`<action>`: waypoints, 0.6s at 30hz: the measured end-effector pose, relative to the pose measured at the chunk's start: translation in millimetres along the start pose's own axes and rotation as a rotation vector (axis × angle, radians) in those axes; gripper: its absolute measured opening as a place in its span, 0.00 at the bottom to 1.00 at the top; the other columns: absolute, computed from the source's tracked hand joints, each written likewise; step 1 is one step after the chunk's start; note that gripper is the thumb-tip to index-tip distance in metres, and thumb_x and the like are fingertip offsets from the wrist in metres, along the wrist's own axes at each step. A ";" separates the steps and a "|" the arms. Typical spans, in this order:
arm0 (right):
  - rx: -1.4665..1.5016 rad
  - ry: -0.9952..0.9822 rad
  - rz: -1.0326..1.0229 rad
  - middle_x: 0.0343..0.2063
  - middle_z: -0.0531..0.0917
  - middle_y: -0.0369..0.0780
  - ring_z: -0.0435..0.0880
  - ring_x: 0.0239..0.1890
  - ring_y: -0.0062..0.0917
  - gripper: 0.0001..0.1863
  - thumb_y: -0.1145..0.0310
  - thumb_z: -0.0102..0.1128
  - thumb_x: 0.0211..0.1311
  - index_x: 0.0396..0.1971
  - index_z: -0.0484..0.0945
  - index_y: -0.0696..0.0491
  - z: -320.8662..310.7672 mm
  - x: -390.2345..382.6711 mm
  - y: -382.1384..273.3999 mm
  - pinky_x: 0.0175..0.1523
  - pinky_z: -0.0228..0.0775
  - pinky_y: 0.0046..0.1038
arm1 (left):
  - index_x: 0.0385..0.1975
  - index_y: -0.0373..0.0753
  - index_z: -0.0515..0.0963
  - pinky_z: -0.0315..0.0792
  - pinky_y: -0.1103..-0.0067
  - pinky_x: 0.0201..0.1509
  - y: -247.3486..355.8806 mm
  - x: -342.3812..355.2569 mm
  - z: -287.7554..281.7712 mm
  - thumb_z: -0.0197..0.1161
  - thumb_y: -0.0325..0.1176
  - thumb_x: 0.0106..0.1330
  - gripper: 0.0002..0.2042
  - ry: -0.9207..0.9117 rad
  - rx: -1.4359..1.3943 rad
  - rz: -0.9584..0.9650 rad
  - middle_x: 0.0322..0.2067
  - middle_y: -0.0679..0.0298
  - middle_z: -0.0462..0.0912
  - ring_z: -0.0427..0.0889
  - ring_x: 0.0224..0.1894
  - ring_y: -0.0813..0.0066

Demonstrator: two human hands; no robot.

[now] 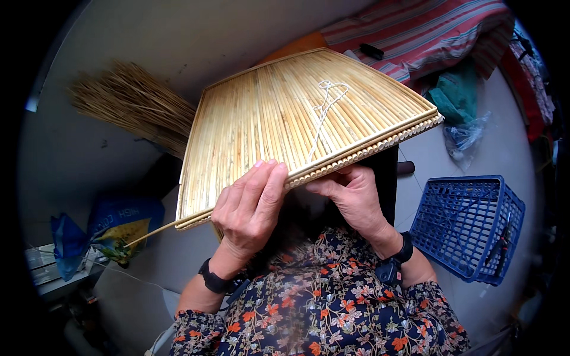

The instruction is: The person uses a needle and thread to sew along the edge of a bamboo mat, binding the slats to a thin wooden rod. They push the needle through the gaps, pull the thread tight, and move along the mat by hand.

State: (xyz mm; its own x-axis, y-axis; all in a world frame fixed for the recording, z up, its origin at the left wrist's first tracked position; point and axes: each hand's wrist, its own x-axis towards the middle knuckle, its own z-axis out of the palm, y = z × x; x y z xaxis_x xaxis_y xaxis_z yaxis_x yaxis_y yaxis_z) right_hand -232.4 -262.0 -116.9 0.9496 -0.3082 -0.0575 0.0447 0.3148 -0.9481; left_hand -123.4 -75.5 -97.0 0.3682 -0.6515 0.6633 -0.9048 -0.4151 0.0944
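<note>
A flat panel of pale reed stalks (249,127) laid side by side tilts in front of me, with thin reed strips along its edges. My left hand (252,199) is closed over the near edge, fingertips on top. Just right of it, my right hand (356,199) is closed under the same edge; its fingertips are partly hidden, and whatever they pinch does not show. A loose white string (323,113) lies looped on the panel and runs down to the edge near my left fingers. One thin reed strip (148,235) sticks out past the left corner.
A bundle of dry stalks (133,107) leans at the wall on the left. Blue bags (122,216) lie below it. On the right stands a blue plastic crate (463,222) with a dark-handled tool (504,240) at its side. Striped cloth (421,26) covers something behind.
</note>
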 end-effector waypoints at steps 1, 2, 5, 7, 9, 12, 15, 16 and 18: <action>0.005 0.005 -0.018 0.51 0.91 0.36 0.86 0.52 0.17 0.17 0.78 0.69 0.73 0.59 0.85 0.59 3.0 0.9 2.3 0.59 0.81 0.24 | 0.56 0.41 0.87 0.84 0.74 0.44 -1.0 -0.2 -0.3 0.75 0.28 0.64 0.19 0.011 0.003 -0.006 0.47 0.60 0.92 0.93 0.48 0.62; 0.011 0.011 -0.036 0.50 0.91 0.36 0.86 0.51 0.17 0.16 0.78 0.69 0.73 0.59 0.86 0.59 5.9 2.2 3.8 0.59 0.81 0.24 | 0.56 0.40 0.87 0.84 0.73 0.44 -1.1 0.3 -1.5 0.76 0.28 0.63 0.20 0.024 0.003 -0.018 0.46 0.59 0.92 0.93 0.48 0.61; 0.007 0.013 -0.109 0.48 0.91 0.35 0.85 0.50 0.15 0.15 0.77 0.68 0.74 0.58 0.87 0.58 13.9 5.1 1.5 0.57 0.80 0.23 | 0.56 0.40 0.87 0.84 0.73 0.43 -0.2 2.1 -2.8 0.77 0.27 0.62 0.21 0.056 -0.021 -0.068 0.45 0.59 0.92 0.93 0.46 0.60; 0.003 -0.001 -0.096 0.46 0.91 0.34 0.85 0.48 0.15 0.14 0.77 0.68 0.74 0.57 0.87 0.58 13.1 4.7 2.4 0.56 0.79 0.22 | 0.56 0.39 0.87 0.84 0.72 0.43 1.5 3.4 -4.0 0.77 0.26 0.62 0.21 0.075 -0.062 -0.115 0.45 0.58 0.91 0.93 0.46 0.60; -0.006 0.004 -0.091 0.45 0.91 0.34 0.84 0.46 0.14 0.13 0.77 0.68 0.74 0.56 0.87 0.58 11.2 2.3 3.3 0.54 0.78 0.21 | 0.56 0.39 0.87 0.83 0.72 0.43 1.6 2.0 -2.7 0.77 0.26 0.62 0.20 0.068 -0.076 -0.099 0.45 0.58 0.91 0.93 0.45 0.60; -0.032 0.035 -0.093 0.43 0.91 0.33 0.83 0.44 0.13 0.12 0.78 0.68 0.74 0.54 0.88 0.59 7.3 -2.5 8.7 0.52 0.78 0.21 | 0.55 0.39 0.88 0.83 0.72 0.43 1.0 3.2 0.0 0.77 0.26 0.61 0.20 0.070 -0.071 -0.081 0.45 0.58 0.91 0.93 0.45 0.60; -0.072 0.055 -0.077 0.41 0.91 0.33 0.84 0.42 0.13 0.11 0.79 0.67 0.73 0.51 0.89 0.59 3.1 -5.9 12.4 0.50 0.78 0.21 | 0.55 0.41 0.88 0.83 0.72 0.43 1.2 1.4 2.4 0.76 0.26 0.61 0.20 0.059 -0.053 -0.055 0.45 0.59 0.92 0.93 0.46 0.61; -0.091 0.061 -0.061 0.41 0.91 0.33 0.84 0.42 0.13 0.10 0.79 0.68 0.72 0.51 0.89 0.60 0.6 -8.2 15.6 0.50 0.78 0.21 | 0.55 0.41 0.88 0.83 0.72 0.43 0.6 1.6 3.4 0.76 0.26 0.61 0.20 0.049 -0.043 -0.047 0.45 0.60 0.92 0.93 0.46 0.61; -0.120 0.075 -0.032 0.40 0.91 0.33 0.84 0.41 0.13 0.09 0.79 0.68 0.72 0.49 0.89 0.60 -4.8 -14.2 20.2 0.49 0.78 0.21 | 0.55 0.41 0.88 0.83 0.72 0.42 3.4 1.6 5.7 0.75 0.25 0.62 0.20 0.030 -0.045 -0.021 0.45 0.60 0.92 0.93 0.46 0.62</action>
State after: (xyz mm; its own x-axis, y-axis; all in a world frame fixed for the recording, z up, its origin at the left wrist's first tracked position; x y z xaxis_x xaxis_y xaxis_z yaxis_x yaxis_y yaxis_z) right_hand -246.4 -255.6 -136.8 0.9223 -0.3838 -0.0451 0.0334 0.1954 -0.9801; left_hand -124.6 -81.6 -99.9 0.3813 -0.6234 0.6826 -0.9059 -0.3991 0.1415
